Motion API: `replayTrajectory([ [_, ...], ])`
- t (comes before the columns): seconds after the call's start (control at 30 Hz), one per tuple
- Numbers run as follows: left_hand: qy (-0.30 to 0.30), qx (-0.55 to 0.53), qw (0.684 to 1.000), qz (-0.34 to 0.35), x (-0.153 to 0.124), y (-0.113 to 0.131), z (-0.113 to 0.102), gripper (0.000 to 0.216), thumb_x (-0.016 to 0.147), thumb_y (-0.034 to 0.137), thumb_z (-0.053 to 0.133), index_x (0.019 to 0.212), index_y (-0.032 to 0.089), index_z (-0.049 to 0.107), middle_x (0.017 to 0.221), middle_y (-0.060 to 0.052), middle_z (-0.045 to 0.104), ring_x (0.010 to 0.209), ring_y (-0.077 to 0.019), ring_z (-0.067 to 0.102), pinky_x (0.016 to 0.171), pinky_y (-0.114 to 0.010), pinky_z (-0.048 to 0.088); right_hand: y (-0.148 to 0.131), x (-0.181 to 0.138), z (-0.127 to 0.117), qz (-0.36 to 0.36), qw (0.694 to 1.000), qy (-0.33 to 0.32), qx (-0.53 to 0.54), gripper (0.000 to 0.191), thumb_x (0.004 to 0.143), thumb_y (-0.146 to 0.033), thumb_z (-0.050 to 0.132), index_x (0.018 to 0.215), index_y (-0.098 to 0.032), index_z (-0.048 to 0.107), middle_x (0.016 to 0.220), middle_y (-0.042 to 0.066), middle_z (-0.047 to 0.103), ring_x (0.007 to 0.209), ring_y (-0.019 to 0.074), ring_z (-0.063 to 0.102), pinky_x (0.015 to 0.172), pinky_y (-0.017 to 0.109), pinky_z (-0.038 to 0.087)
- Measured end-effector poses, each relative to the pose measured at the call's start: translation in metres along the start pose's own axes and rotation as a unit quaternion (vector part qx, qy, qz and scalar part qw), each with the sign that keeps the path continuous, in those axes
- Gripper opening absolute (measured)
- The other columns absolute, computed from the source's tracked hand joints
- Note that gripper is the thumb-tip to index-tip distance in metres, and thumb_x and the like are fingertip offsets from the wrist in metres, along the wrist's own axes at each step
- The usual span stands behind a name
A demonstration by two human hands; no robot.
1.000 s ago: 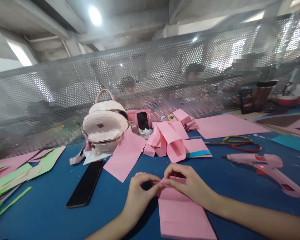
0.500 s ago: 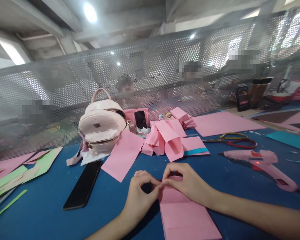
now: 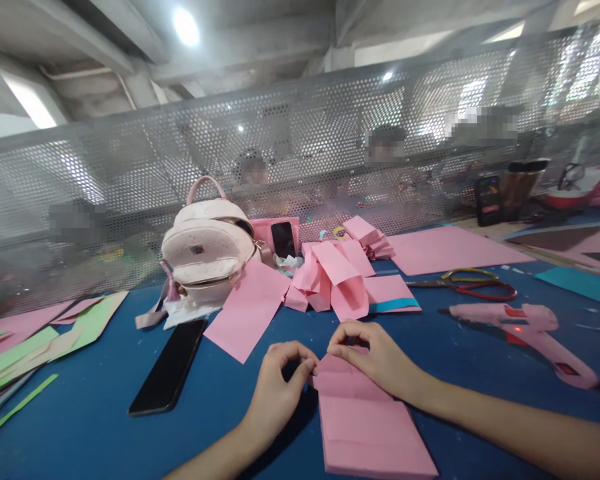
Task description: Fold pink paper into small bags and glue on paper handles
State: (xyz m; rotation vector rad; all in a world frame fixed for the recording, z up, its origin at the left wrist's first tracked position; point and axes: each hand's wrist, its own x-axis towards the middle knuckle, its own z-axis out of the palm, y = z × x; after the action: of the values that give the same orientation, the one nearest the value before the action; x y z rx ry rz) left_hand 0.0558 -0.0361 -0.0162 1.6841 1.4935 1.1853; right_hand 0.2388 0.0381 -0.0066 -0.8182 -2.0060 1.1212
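A folded pink paper piece (image 3: 367, 430), creased across and layered, lies on the blue tabletop in front of me. My left hand (image 3: 283, 380) pinches a small bit at its upper left edge between thumb and fingers. At the top corner, the thumb and curled fingers of my right hand (image 3: 377, 357) grip the same paper. A small gap separates the fingertips of the two hands. Right of them rests a pink hot glue gun (image 3: 533, 323) with a lit red light. Scissors (image 3: 473, 283) with yellow and red handles lie behind it.
A black phone (image 3: 169, 370) lies left of my hands. Behind it stands a white backpack (image 3: 207, 247) beside a loose pink sheet (image 3: 250, 310) and folded pink papers (image 3: 330, 277). Green paper (image 3: 93, 327) lies far left. A perforated metal partition (image 3: 310, 147) crosses the back, people beyond it.
My left hand's fingertips have moved slightly away from my right hand's, to the left and down. More of the paper's top corner shows between them. The view has shifted a little.
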Motion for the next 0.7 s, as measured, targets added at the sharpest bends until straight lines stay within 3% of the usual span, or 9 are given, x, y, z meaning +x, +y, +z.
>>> replayTrajectory([
  [0.1, 0.000, 0.024, 1.000, 0.008, 0.000, 0.000, 0.001, 0.023, 0.091, 0.024, 0.055, 0.072, 0.020, 0.067, 0.074, 0.000, 0.069, 0.080, -0.0203, 0.058, 0.079, -0.032, 0.037, 0.001, -0.002, 0.001, -0.013, 1.000, 0.001, -0.008, 0.011, 0.080, -0.022, 0.068, 0.070, -0.018, 0.068, 0.073, 0.001, 0.067, 0.071, 0.0159, 0.059, 0.068, 0.027, 0.044],
  [0.23, -0.002, 0.064, 0.998, 0.015, -0.002, 0.000, 0.004, 0.017, 0.083, 0.026, 0.069, 0.067, 0.021, 0.066, 0.069, 0.001, 0.067, 0.082, -0.0213, 0.054, 0.080, -0.032, 0.037, 0.003, -0.003, 0.003, -0.018, 1.000, -0.012, 0.023, 0.015, 0.081, -0.026, 0.070, 0.070, -0.018, 0.064, 0.070, -0.001, 0.064, 0.068, 0.0145, 0.057, 0.064, 0.025, 0.043],
  [0.37, 0.035, 0.063, 0.997, 0.019, -0.003, -0.003, 0.001, 0.026, 0.086, 0.028, 0.063, 0.062, 0.020, 0.058, 0.065, 0.000, 0.063, 0.078, -0.0199, 0.054, 0.076, -0.030, 0.039, 0.007, -0.001, -0.001, -0.048, 0.998, 0.004, 0.042, 0.012, 0.085, -0.030, 0.067, 0.090, -0.019, 0.066, 0.086, 0.001, 0.067, 0.078, 0.0153, 0.060, 0.069, 0.025, 0.045],
  [0.47, 0.062, 0.030, 0.998, 0.000, -0.002, -0.009, -0.005, 0.027, 0.089, 0.033, 0.057, 0.066, 0.020, 0.054, 0.065, 0.001, 0.059, 0.073, -0.0186, 0.055, 0.070, -0.028, 0.040, 0.013, 0.002, -0.008, -0.060, 0.997, 0.033, 0.026, 0.020, 0.085, -0.031, 0.069, 0.101, -0.021, 0.064, 0.095, 0.002, 0.067, 0.082, 0.0157, 0.061, 0.067, 0.025, 0.045],
  [0.57, 0.072, 0.007, 0.997, -0.012, 0.000, -0.014, -0.010, 0.025, 0.090, 0.036, 0.055, 0.070, 0.020, 0.053, 0.066, 0.001, 0.058, 0.071, -0.0178, 0.056, 0.069, -0.027, 0.041, 0.019, 0.004, -0.012, -0.054, 0.998, 0.043, 0.013, 0.017, 0.086, -0.034, 0.068, 0.095, -0.021, 0.065, 0.090, 0.001, 0.067, 0.078, 0.0153, 0.062, 0.066, 0.025, 0.045],
  [0.7, 0.046, 0.005, 0.999, -0.019, 0.001, -0.015, -0.010, 0.011, 0.086, 0.030, 0.059, 0.086, 0.020, 0.063, 0.083, -0.002, 0.065, 0.082, -0.0201, 0.059, 0.074, -0.028, 0.043, 0.021, 0.004, -0.009, -0.037, 0.998, 0.038, 0.015, 0.012, 0.085, -0.031, 0.069, 0.085, -0.020, 0.066, 0.081, 0.000, 0.067, 0.071, 0.0141, 0.060, 0.065, 0.025, 0.045],
])
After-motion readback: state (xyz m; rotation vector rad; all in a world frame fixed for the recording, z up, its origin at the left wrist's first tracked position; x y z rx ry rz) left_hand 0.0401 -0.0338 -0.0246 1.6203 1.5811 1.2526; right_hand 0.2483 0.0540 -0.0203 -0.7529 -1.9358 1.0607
